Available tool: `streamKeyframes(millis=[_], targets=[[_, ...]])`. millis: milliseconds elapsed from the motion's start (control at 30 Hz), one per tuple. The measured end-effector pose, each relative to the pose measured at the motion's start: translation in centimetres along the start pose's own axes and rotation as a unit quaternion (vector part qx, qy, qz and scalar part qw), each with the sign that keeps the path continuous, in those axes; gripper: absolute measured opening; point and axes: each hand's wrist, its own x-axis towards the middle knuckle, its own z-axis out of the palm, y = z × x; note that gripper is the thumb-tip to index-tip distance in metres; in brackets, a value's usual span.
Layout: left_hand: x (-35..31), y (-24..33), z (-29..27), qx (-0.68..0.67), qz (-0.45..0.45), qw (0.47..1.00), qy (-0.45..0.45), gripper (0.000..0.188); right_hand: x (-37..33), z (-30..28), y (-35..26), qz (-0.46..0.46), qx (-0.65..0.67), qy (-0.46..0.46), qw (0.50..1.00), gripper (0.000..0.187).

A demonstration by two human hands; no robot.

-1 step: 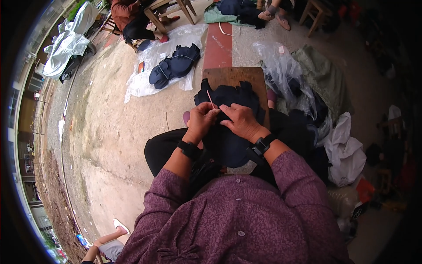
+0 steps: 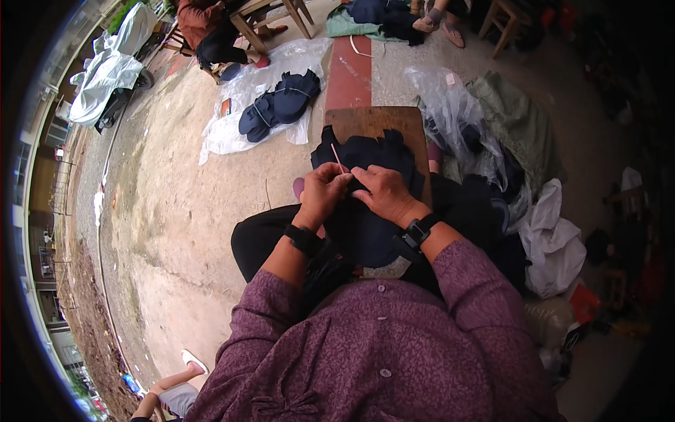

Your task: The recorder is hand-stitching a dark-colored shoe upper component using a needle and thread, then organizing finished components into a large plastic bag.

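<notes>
My left hand (image 2: 325, 188) is closed in a pinch, and a thin pale pink stick or strip (image 2: 336, 157) rises from its fingertips. Right beside it, my right hand (image 2: 385, 193) has thumb and forefinger bent together; the fingertips of both hands meet, and what lies between the right ones is too small to make out. Beneath both hands is a stack of dark navy cloth pieces (image 2: 380, 156) with a notched far edge. The stack lies partly on a brown wooden stool top (image 2: 373, 120) and hangs toward my lap. A black band circles each wrist.
Tied navy cloth bundles (image 2: 287, 101) rest on clear plastic sheeting (image 2: 219, 133) at the far left. On the right are a clear plastic bag (image 2: 450, 105), a grey-green cloth (image 2: 517, 116) and a white bag (image 2: 550, 243). Other people sit at the far side and lower left.
</notes>
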Motion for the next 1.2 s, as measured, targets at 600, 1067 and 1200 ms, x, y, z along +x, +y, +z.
streamKeyframes(millis=[600,1067,1200], targets=[[-0.3,-2.3,1.6,-0.070,0.087,0.993,0.043,0.009,-0.4,2.3,1.4,0.069,0.206,0.056,0.975,0.006],[-2.2,-2.0,-1.6,0.255,0.150,0.951,0.087,0.018,-0.1,1.3,0.6,0.132,0.072,-0.050,0.987,0.031],[-3.1,-2.4,-3.8,0.248,0.103,0.960,0.079,0.019,-0.4,2.1,1.0,0.123,0.080,-0.033,0.989,0.034]])
